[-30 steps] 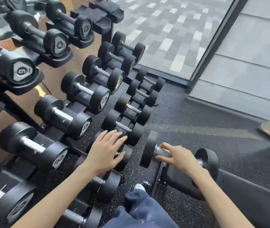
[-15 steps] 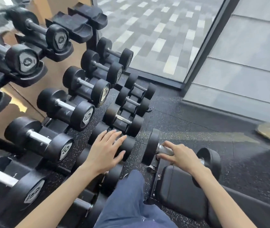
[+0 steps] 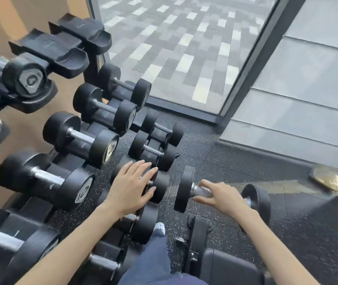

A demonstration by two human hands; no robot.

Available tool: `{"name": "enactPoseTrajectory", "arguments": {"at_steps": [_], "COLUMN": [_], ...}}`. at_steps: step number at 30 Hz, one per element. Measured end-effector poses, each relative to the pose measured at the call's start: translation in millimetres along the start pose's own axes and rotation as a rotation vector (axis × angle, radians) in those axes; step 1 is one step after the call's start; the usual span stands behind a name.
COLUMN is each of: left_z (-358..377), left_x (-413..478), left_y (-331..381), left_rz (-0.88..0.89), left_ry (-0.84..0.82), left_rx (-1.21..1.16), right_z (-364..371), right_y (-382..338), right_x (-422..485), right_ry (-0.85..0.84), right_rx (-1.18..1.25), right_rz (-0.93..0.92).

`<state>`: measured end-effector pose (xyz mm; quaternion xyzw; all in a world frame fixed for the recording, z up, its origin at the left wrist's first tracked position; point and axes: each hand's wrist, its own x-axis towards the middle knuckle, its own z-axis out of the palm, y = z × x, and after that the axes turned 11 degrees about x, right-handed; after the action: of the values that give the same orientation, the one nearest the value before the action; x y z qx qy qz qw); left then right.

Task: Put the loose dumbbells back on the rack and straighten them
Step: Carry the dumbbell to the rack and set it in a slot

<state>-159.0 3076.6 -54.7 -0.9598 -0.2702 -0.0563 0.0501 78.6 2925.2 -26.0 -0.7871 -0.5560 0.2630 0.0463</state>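
Lifting off the bench, the loose dumbbell (image 3: 186, 189) in the right hand (image 3: 222, 197).

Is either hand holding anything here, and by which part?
The right hand holds the loose dumbbell by its metal handle. The left hand lies flat and open on a racked dumbbell, gripping nothing.

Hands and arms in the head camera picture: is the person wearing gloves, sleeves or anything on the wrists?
No. The left hand and right hand are bare, with no gloves, rings or watch to be seen. Both forearms are uncovered to the picture's lower edge, so no sleeve shows. Fingernails look short and unpainted.
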Motion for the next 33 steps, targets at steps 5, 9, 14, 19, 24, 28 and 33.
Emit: {"name": "enactPoseTrajectory", "arguments": {"at_steps": [5,9,14,19,24,28,33], "left_z": [3,3,7,19,37,48,48], "left_x": [59,84,110,148,210,284,378], "left_y": [-23,-35,-45,-44,-35,-19,4], "left_rz": [0.027,0.006,0.007,-0.02,-0.103,-0.207,-0.248], "left_ry": [0.01,0.026,0.022,-0.018,-0.026,-0.08,-0.11], "left_rx": [0.003,-0.002,-0.004,0.005,0.046,0.085,0.118], "right_z": [-42,-62,-77,-93,-116,-153,-224], "right_y": [3,11,22,42,86,129,181], "right_x": [53,79,111,145,197,256,317], "right_ry": [0.048,0.037,0.032,0.003,-0.024,-0.094,-0.07], "right_rx": [-0.035,-0.02,-0.005,0.036,0.035,0.001,-0.057], "right_rz": [-0.033,-0.022,-0.029,-0.062,-0.142,-0.22,-0.355]}}
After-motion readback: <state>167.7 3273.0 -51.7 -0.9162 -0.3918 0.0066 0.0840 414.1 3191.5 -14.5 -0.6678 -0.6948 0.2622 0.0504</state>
